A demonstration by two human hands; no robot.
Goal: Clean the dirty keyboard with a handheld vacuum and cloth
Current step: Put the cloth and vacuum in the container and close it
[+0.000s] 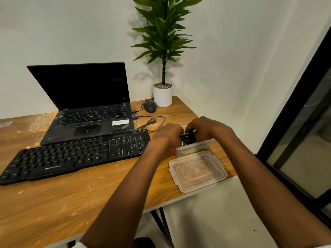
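A black full-size keyboard lies across the wooden table, in front of the laptop. To its right my left hand and my right hand both grip a small black device, most likely the handheld vacuum, and hold it over an open clear plastic container. The hands cover most of the device. A small red thing peeks out beside the container under my left wrist. No cloth is in view.
The container's clear lid lies near the table's right front edge. An open dusty laptop, a black mouse with cables, and a potted plant stand at the back. A dark window frame rises at right.
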